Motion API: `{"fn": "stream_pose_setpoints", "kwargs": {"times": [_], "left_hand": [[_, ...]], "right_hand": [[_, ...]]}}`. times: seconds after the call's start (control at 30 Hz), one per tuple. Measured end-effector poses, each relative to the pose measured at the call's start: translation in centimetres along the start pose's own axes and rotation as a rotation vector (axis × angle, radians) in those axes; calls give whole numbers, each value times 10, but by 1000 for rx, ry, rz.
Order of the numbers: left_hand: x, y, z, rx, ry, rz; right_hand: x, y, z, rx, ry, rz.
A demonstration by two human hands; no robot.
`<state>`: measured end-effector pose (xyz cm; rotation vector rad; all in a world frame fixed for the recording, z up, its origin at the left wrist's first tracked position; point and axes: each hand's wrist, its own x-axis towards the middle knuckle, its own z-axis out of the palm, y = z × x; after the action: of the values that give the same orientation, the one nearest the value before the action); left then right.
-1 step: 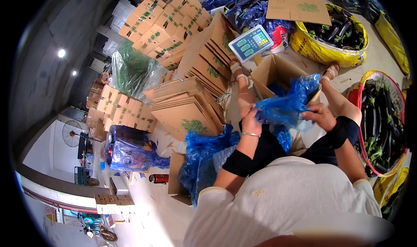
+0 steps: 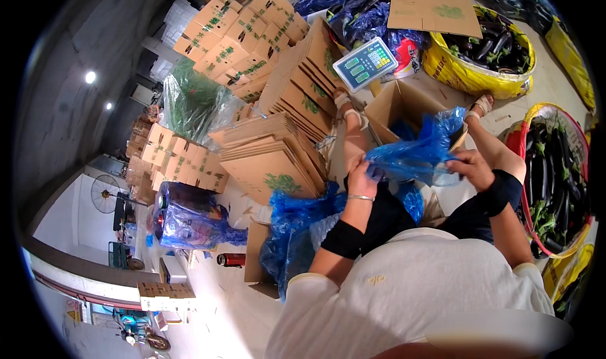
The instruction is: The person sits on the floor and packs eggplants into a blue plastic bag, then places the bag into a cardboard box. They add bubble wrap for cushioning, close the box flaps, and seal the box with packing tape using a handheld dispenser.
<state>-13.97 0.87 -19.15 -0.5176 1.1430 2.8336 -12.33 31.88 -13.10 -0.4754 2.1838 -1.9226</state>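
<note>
A thin blue plastic bag (image 2: 413, 155) stretches between my two hands above my lap, in front of an open cardboard box (image 2: 396, 105). My left hand (image 2: 363, 181) pinches one side of the bag's edge, and my right hand (image 2: 472, 168) grips the other side. More of the blue plastic drapes over the box's near edge and partly hides its inside. Some blue film also lies inside the box, against its bottom. Between my feet the box stands upright, with a weighing scale's display (image 2: 365, 63) just behind it.
Flattened cartons (image 2: 271, 163) lean in a stack on the left. A second box with blue bags (image 2: 255, 251) sits near my left side, beside a red flask (image 2: 231, 259). Baskets of eggplants (image 2: 548, 176) stand at the right and far right. Packed cartons (image 2: 233, 46) pile up behind.
My hands have moved slightly apart, the left a little leftward and down, the right a little rightward. The blue bag between them is spread somewhat wider.
</note>
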Motion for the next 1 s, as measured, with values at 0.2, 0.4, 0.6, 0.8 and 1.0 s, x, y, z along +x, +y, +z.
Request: {"fn": "stream_pose_setpoints", "kwargs": {"times": [0.2,0.4,0.6,0.8,1.0], "left_hand": [[-1,6,-22,-181,130,36],[9,-32,-1,-206,150,-152],[0,-25,22,-80,55,-112],[9,7,-13,-186,-48,-25],[7,-13,-10,-87,191,-24]], "right_hand": [[-30,14,-71,74,322,325],[-16,54,-100,-1191,713,-45],[68,-11,30,-878,317,-339],[86,44,2,-892,421,-337],[43,25,-99,-871,663,-199]]}}
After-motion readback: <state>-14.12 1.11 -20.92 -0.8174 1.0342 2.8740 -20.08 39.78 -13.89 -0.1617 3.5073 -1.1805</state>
